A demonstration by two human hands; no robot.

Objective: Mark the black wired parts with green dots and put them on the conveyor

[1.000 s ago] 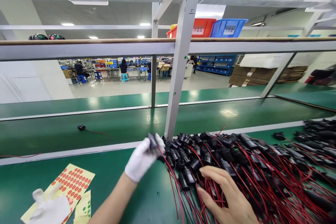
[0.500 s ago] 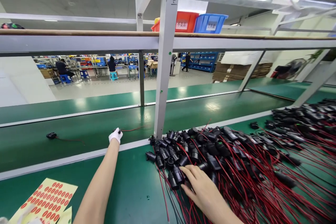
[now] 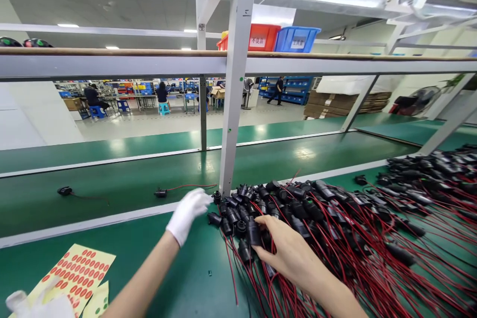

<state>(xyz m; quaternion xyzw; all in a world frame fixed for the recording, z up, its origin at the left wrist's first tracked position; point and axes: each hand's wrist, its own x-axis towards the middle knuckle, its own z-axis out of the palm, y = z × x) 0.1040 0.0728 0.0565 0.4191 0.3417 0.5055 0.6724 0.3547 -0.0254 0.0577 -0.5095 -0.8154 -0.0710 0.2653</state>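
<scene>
My right hand (image 3: pixel 286 243), bare, has its thumb and fingers round a black cylindrical part (image 3: pixel 254 232) at the near left edge of a big pile (image 3: pixel 298 208) of similar parts with red and black wires. White-gloved, my left hand (image 3: pixel 188 214) hovers over the strip at the bench's edge, just left of the pile. Its fingers are stretched out and look to hold nothing. Beyond it, a single black part (image 3: pixel 161 193) with a red wire lies on the green belt (image 3: pixel 122 203). Another wired black part (image 3: pixel 65 191) lies farther left on the belt.
A sheet of red oval stickers (image 3: pixel 80 268) lies front left, beside a smaller sheet with green dots (image 3: pixel 97 300) and a white glove (image 3: pixel 40 305). A white post (image 3: pixel 231 124) rises behind the pile. Overhead, a shelf (image 3: pixel 122 64) carries red and blue bins (image 3: pixel 297 39). People are in the background.
My left hand has let go of the wired black part on the belt and come back right, toward the pile. My right hand has closed round a black part in the pile.
</scene>
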